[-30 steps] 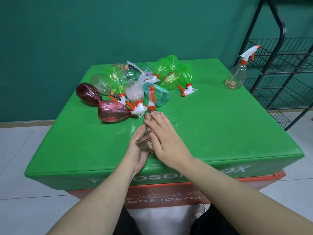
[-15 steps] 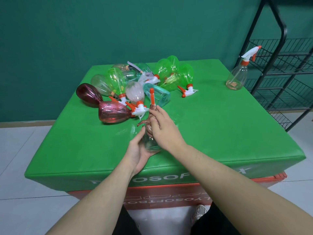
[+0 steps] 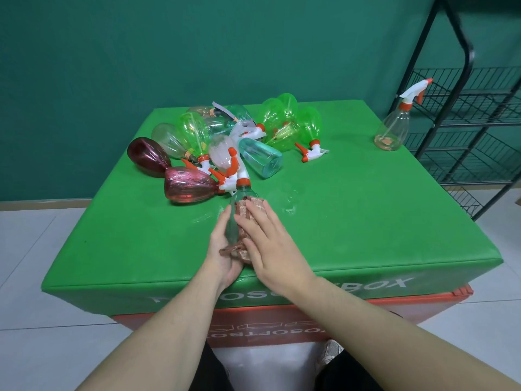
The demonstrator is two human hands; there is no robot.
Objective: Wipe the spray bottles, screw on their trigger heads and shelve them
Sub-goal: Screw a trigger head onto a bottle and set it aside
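Note:
A clear spray bottle (image 3: 236, 218) with an orange and white trigger head lies tilted away from me near the front of the green table (image 3: 352, 221). My left hand (image 3: 222, 253) holds its base from the left and below. My right hand (image 3: 266, 238) presses a brown cloth (image 3: 248, 211) flat against the bottle's right side, fingers fairly straight. The lower part of the bottle is hidden between my hands. A pile of green, red, teal and clear spray bottles (image 3: 225, 145) lies behind it.
One clear bottle with trigger head (image 3: 393, 128) stands upright at the table's far right corner. A black wire shelf rack (image 3: 473, 119) stands to the right of the table. Water drops (image 3: 289, 203) glisten on the table beside my hands.
The bottle was lifted more upright half a second ago with my right hand near its neck; now it leans lower again and my right hand with the cloth has slid down its side.

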